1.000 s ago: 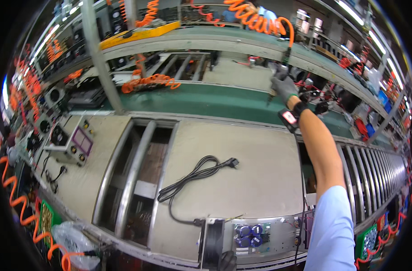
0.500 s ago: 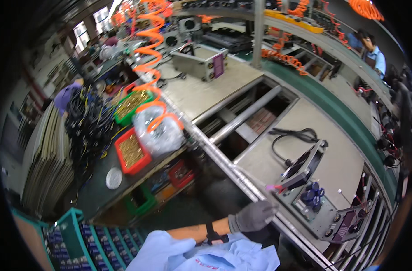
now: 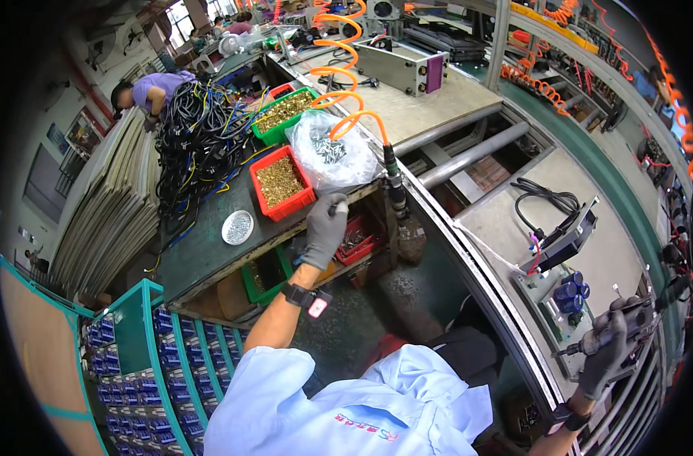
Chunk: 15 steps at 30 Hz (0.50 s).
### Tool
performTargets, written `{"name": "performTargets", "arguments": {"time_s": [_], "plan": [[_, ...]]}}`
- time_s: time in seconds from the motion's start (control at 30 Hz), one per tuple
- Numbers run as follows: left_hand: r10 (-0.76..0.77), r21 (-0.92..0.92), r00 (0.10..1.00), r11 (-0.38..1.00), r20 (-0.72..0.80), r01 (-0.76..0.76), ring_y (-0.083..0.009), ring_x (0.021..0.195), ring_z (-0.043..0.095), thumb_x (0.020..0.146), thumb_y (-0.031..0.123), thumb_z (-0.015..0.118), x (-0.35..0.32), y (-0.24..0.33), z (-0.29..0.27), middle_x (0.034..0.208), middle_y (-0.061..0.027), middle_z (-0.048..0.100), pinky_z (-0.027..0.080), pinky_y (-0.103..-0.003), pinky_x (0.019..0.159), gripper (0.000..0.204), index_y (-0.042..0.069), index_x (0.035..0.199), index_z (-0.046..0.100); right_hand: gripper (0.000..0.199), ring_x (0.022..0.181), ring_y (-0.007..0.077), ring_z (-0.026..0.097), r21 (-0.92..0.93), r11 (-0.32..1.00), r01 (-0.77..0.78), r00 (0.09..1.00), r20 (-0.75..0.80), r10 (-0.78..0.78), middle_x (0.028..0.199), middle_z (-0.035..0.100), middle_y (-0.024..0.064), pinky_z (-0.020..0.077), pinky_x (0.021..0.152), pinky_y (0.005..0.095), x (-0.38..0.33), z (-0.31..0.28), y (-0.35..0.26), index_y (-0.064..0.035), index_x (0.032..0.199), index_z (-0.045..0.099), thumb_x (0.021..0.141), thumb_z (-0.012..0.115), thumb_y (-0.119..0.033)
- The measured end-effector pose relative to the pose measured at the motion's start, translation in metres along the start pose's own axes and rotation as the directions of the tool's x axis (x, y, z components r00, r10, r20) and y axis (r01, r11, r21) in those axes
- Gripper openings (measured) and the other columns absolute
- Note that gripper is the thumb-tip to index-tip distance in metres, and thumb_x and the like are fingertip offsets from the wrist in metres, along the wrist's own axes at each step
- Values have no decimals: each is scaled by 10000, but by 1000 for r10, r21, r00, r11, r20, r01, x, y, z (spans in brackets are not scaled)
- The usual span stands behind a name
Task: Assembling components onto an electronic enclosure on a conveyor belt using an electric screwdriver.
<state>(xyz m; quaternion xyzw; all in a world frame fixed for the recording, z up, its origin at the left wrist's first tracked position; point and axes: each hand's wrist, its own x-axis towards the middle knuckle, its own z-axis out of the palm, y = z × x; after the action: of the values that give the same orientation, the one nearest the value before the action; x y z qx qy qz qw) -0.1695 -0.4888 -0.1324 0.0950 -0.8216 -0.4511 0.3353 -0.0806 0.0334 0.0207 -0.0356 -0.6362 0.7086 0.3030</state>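
My left hand (image 3: pixel 326 232), in a grey glove, hovers at the bench edge beside a red bin of brass-coloured screws (image 3: pixel 283 185). Its fingers are curled together; anything between them is too small to make out. At the lower right my gloved right hand (image 3: pixel 606 359) grips a dark power screwdriver (image 3: pixel 590 343), its bit pointing left. Under and beside the tool lies a metal chassis plate bearing a circuit board with blue capacitors (image 3: pixel 571 293). A black panel with a coiled black cable (image 3: pixel 552 207) stands just behind it.
A plastic bag of silver screws (image 3: pixel 333 152), a green bin (image 3: pixel 286 115) and a white dish (image 3: pixel 238 227) sit on the left bench. Another screwdriver (image 3: pixel 394 182) hangs from an orange coiled hose. Rollers (image 3: pixel 476 156) separate the work boards. A person in purple bends at far left.
My left hand has moved from the conveyor rail leftward to the screw bins. My right hand, holding the screwdriver, has come into view. The view has shifted, so the benches appear moved.
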Motion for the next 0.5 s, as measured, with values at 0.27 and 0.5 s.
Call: {"name": "performTargets", "arguments": {"time_s": [0.27,0.5], "plan": [[-240,-491,970,841,42,229,-125,816,664,969,48,551,7,77,30,909,-43,683,554,-270,776,150,2,1061,660,438,592,114,560,170,938,-302,944,188,270,943,584,68,450,427,229,-62,12,34,-105,1258,490,854,658,-128],[-252,-825,964,524,87,212,-149,820,675,990,54,522,19,173,127,1006,-95,671,584,-299,780,156,2,1098,621,420,1127,320,640,252,692,-677,674,591,444,1342,536,206,630,777,393,-124,101,71,-20,1192,517,822,704,-90]]}}
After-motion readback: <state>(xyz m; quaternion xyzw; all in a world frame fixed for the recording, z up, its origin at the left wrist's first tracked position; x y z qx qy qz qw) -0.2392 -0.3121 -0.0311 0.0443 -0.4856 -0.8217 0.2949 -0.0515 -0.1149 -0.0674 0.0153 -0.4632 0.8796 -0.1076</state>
